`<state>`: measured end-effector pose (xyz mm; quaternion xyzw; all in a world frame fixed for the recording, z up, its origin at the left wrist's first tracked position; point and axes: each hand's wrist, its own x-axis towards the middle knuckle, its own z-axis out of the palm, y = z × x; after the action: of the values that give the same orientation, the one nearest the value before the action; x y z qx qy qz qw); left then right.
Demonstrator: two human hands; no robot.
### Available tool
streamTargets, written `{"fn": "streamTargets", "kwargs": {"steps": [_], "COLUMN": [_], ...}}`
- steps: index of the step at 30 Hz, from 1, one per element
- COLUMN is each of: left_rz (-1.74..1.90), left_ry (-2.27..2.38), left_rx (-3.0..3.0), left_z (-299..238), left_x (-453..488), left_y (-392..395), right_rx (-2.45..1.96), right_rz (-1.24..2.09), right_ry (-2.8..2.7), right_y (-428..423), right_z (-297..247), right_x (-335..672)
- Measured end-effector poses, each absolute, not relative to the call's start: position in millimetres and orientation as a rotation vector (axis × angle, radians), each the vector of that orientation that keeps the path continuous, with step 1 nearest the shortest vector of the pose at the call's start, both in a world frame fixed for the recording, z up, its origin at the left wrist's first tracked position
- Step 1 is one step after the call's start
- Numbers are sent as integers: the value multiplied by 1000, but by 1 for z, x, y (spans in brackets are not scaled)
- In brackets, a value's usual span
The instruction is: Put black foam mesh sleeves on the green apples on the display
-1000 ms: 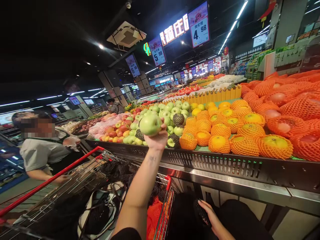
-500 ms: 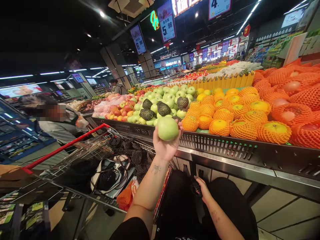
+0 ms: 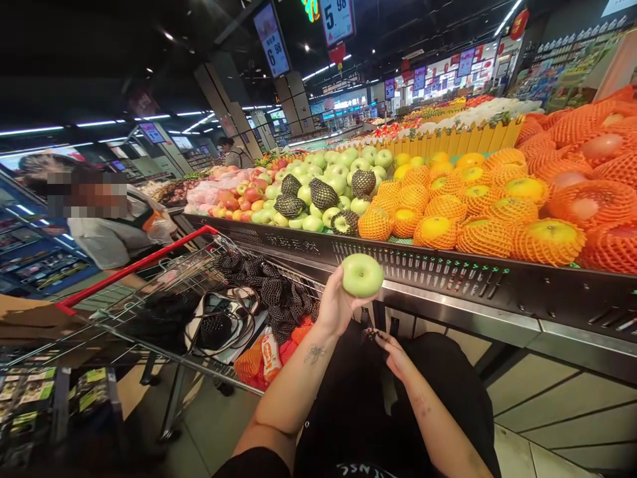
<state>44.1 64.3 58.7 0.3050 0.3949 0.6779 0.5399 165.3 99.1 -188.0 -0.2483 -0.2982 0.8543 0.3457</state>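
My left hand (image 3: 334, 309) is closed round a green apple (image 3: 362, 275), held up in front of the fruit stand with its dimpled end facing me. Lower down, close to my lap, my right hand (image 3: 397, 356) pinches a small black foam net (image 3: 371, 334), dark against my black clothes. Behind the apple, loose green apples (image 3: 343, 174) are heaped on the stand, several of them in black nets (image 3: 323, 194).
A shopping cart with a red handle (image 3: 144, 269) stands at left, holding black nets (image 3: 283, 292), a bag (image 3: 199, 325) and orange netting (image 3: 249, 362). Netted oranges (image 3: 445, 222) fill the stand's right. A person (image 3: 114, 226) leans beside the cart. The stand's metal edge (image 3: 478, 312) runs before my knees.
My left hand has lowered the apple and moved it right, turning it. My right hand has come up and left with the black net, closer to the apple. The person at left has shifted slightly.
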Motion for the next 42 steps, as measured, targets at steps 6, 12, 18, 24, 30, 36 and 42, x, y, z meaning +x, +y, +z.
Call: {"fn": "streamTargets", "kwargs": {"steps": [6,12,18,24,30,36,42], "left_rz": [1456,1327,1446,1471,1472,1306,1292], "left_ry": [1187,1562,1680,1435,1337,1333,1410], "left_rx": [801,1101,1270,1144,1057,756,745], "left_z": [-53,-156,-182,-185,-191,-193,-188], "left_x": [29,15,9,12,22,29,35], "left_y": [60,52,66,75,67,64,67], "right_rx": [-305,-245,-366,-630,-756,-763,-779], "right_rz": [2466,2407,2265,1964,1807,1906,1935], "right_ry": [-1018,-1200,-1202,-1018,-805,-639,-529], "right_y": [84,87,96,118,129,117,115], "right_z": [-171,-179,-186,-202,-211,-209,-203], "right_x": [182,175,169,173,165,158,159]}}
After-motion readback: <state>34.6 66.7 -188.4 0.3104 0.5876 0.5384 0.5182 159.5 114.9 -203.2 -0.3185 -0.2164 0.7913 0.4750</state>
